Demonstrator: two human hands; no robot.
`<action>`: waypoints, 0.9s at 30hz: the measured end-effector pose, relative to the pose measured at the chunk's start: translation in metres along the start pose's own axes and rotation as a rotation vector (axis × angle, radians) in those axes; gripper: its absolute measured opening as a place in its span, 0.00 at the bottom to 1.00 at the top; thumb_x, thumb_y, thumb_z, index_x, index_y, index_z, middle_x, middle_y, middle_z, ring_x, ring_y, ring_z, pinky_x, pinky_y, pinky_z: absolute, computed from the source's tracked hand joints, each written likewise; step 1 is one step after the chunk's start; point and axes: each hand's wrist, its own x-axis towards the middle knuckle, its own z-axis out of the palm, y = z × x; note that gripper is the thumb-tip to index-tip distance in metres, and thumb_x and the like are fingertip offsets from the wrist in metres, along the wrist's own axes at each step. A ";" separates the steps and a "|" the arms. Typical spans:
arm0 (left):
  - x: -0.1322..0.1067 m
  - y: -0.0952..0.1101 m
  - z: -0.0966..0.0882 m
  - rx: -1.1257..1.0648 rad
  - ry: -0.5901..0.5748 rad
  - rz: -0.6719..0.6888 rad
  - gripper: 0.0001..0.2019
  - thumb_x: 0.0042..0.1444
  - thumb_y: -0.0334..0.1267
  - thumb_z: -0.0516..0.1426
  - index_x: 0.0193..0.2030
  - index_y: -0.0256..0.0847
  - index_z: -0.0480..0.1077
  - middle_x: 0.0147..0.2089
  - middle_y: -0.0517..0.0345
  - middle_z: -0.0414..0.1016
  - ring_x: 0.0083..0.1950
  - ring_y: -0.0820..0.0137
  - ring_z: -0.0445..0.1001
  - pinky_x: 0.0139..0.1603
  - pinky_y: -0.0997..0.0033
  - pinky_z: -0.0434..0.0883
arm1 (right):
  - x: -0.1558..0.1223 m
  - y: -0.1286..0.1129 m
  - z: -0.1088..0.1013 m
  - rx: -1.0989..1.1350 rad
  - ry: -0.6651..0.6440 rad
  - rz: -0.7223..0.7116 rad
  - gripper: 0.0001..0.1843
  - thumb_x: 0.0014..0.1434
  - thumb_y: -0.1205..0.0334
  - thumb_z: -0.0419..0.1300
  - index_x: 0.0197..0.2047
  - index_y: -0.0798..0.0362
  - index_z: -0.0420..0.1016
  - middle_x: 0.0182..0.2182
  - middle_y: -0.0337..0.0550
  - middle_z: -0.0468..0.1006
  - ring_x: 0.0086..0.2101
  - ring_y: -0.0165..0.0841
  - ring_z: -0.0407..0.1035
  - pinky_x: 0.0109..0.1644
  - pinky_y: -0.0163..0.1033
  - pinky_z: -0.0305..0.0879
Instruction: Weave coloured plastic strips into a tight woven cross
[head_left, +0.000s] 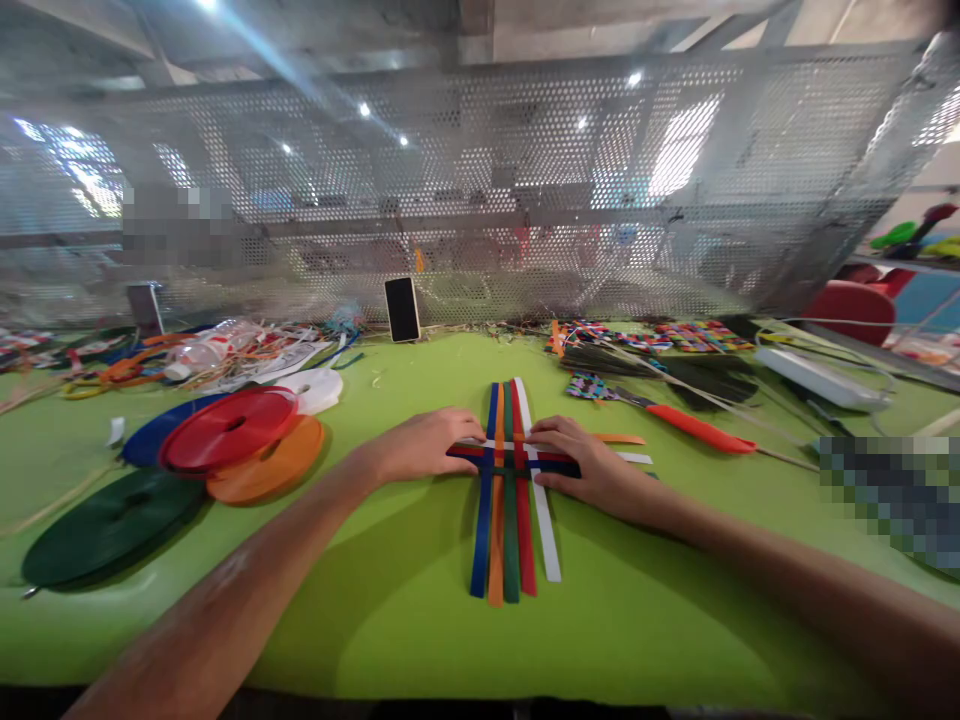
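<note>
Flat coloured strips cross each other in a small weave in front of me. Lengthwise run a blue strip (481,540), an orange strip (496,560), a green strip (511,550), a red strip (526,550) and a white strip (548,535). Several crosswise strips pass over and under them. At the weave's left side, my left hand (427,445) grips the ends of the crosswise strips. My right hand (589,465) holds the right side between thumb and fingers, touching the white strip. Loose strip ends, one an orange end (622,439), stick out beyond it. My palms hide parts of the crosswise strips.
Left lie coiled strip rolls, among them a red roll (232,428) and a green roll (112,530). A phone (403,310) stands at the back. Right are an orange-handled tool (701,428), a white power strip (821,380) and woven pieces (697,336). A perforated metal screen (480,180) rises behind.
</note>
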 end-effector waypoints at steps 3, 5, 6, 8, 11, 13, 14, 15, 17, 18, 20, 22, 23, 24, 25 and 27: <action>-0.002 0.003 0.000 -0.005 0.025 -0.028 0.19 0.63 0.42 0.62 0.59 0.42 0.72 0.61 0.48 0.71 0.62 0.58 0.70 0.65 0.60 0.65 | 0.000 0.000 -0.002 0.008 0.024 -0.005 0.20 0.66 0.52 0.60 0.58 0.52 0.72 0.57 0.55 0.71 0.58 0.45 0.67 0.63 0.56 0.67; -0.003 0.006 -0.001 -0.011 0.037 -0.044 0.22 0.61 0.42 0.63 0.60 0.42 0.71 0.65 0.46 0.67 0.66 0.56 0.67 0.68 0.57 0.63 | 0.000 -0.001 -0.005 0.004 0.059 -0.001 0.19 0.67 0.53 0.59 0.57 0.51 0.72 0.56 0.56 0.71 0.57 0.45 0.68 0.63 0.57 0.67; -0.003 0.008 -0.002 -0.018 0.039 -0.042 0.22 0.61 0.42 0.63 0.61 0.41 0.70 0.67 0.45 0.65 0.67 0.56 0.65 0.69 0.56 0.63 | 0.000 -0.002 -0.005 -0.004 0.076 0.005 0.19 0.67 0.53 0.59 0.57 0.52 0.72 0.56 0.56 0.71 0.57 0.45 0.68 0.63 0.57 0.67; -0.003 0.011 -0.002 -0.032 0.033 -0.023 0.22 0.62 0.41 0.62 0.62 0.41 0.69 0.66 0.45 0.65 0.67 0.57 0.66 0.69 0.56 0.63 | 0.000 -0.004 -0.006 -0.024 0.082 0.023 0.20 0.67 0.54 0.59 0.58 0.52 0.72 0.57 0.57 0.71 0.58 0.46 0.68 0.63 0.58 0.67; -0.002 0.011 -0.002 -0.026 0.024 0.002 0.20 0.62 0.36 0.60 0.61 0.41 0.70 0.62 0.47 0.69 0.64 0.59 0.69 0.68 0.57 0.65 | 0.001 -0.007 -0.005 -0.064 0.035 0.060 0.21 0.66 0.54 0.60 0.59 0.53 0.71 0.58 0.57 0.71 0.58 0.47 0.67 0.64 0.59 0.66; -0.001 0.010 -0.001 -0.017 0.019 0.001 0.19 0.63 0.36 0.60 0.60 0.41 0.70 0.61 0.47 0.70 0.63 0.59 0.70 0.67 0.58 0.65 | 0.001 -0.008 -0.004 -0.085 0.010 0.072 0.21 0.65 0.55 0.60 0.59 0.52 0.72 0.57 0.56 0.72 0.57 0.47 0.68 0.63 0.59 0.67; 0.000 0.009 0.000 -0.013 0.021 -0.001 0.18 0.63 0.36 0.60 0.60 0.40 0.70 0.61 0.47 0.70 0.63 0.59 0.70 0.66 0.58 0.66 | 0.002 -0.009 -0.004 -0.090 0.006 0.072 0.21 0.65 0.55 0.60 0.59 0.52 0.72 0.56 0.56 0.72 0.56 0.47 0.68 0.62 0.59 0.68; 0.000 0.009 0.000 -0.009 0.024 -0.004 0.18 0.64 0.37 0.60 0.60 0.40 0.70 0.61 0.47 0.71 0.62 0.59 0.70 0.66 0.58 0.66 | 0.002 -0.010 -0.004 -0.091 0.005 0.070 0.20 0.65 0.55 0.60 0.58 0.52 0.72 0.55 0.56 0.73 0.56 0.47 0.68 0.62 0.58 0.68; 0.001 0.008 0.002 -0.005 0.034 -0.012 0.17 0.65 0.39 0.59 0.59 0.40 0.71 0.60 0.47 0.71 0.62 0.59 0.70 0.65 0.59 0.66 | 0.003 -0.010 -0.004 -0.089 0.009 0.061 0.20 0.65 0.55 0.61 0.58 0.52 0.73 0.54 0.56 0.73 0.55 0.46 0.68 0.61 0.57 0.69; 0.001 0.008 0.003 -0.006 0.040 -0.015 0.17 0.65 0.40 0.59 0.59 0.40 0.71 0.59 0.47 0.71 0.61 0.59 0.70 0.65 0.59 0.66 | 0.004 -0.011 -0.004 -0.090 0.008 0.057 0.20 0.65 0.55 0.61 0.58 0.52 0.73 0.54 0.55 0.73 0.55 0.46 0.68 0.61 0.57 0.69; 0.002 0.007 0.005 -0.012 0.052 -0.022 0.16 0.65 0.40 0.59 0.58 0.40 0.71 0.58 0.47 0.72 0.60 0.58 0.71 0.64 0.58 0.66 | 0.006 -0.012 -0.005 -0.097 -0.002 0.052 0.20 0.65 0.55 0.62 0.57 0.53 0.73 0.53 0.56 0.73 0.55 0.46 0.68 0.60 0.56 0.69; 0.003 0.007 0.006 -0.021 0.061 -0.029 0.16 0.65 0.39 0.59 0.58 0.39 0.72 0.58 0.46 0.72 0.60 0.58 0.71 0.64 0.57 0.66 | 0.008 -0.013 -0.007 -0.108 -0.016 0.047 0.20 0.65 0.55 0.62 0.57 0.54 0.73 0.53 0.56 0.72 0.55 0.46 0.68 0.60 0.56 0.69; 0.004 0.007 0.006 -0.025 0.063 -0.031 0.16 0.65 0.39 0.59 0.58 0.39 0.72 0.58 0.46 0.72 0.60 0.58 0.71 0.64 0.57 0.66 | 0.009 -0.013 -0.007 -0.112 -0.020 0.044 0.20 0.65 0.55 0.62 0.57 0.54 0.73 0.52 0.55 0.72 0.54 0.46 0.68 0.60 0.56 0.69; 0.004 0.007 0.006 -0.031 0.062 -0.030 0.16 0.64 0.38 0.60 0.58 0.39 0.72 0.58 0.46 0.72 0.60 0.58 0.71 0.65 0.56 0.66 | 0.009 -0.013 -0.008 -0.116 -0.020 0.041 0.20 0.65 0.55 0.62 0.58 0.53 0.73 0.52 0.55 0.72 0.55 0.46 0.68 0.60 0.56 0.69; 0.003 0.007 0.004 -0.039 0.063 -0.026 0.16 0.64 0.37 0.60 0.58 0.39 0.72 0.58 0.46 0.72 0.60 0.58 0.70 0.65 0.56 0.66 | 0.009 -0.013 -0.008 -0.116 -0.017 0.037 0.20 0.66 0.54 0.61 0.58 0.53 0.73 0.53 0.55 0.72 0.55 0.46 0.68 0.60 0.57 0.69; 0.002 0.007 0.000 -0.060 0.068 -0.008 0.17 0.63 0.36 0.60 0.58 0.41 0.72 0.60 0.47 0.71 0.62 0.58 0.69 0.67 0.56 0.65 | 0.008 -0.011 -0.009 -0.107 -0.005 0.030 0.20 0.66 0.53 0.61 0.58 0.51 0.72 0.53 0.54 0.72 0.56 0.46 0.68 0.61 0.57 0.68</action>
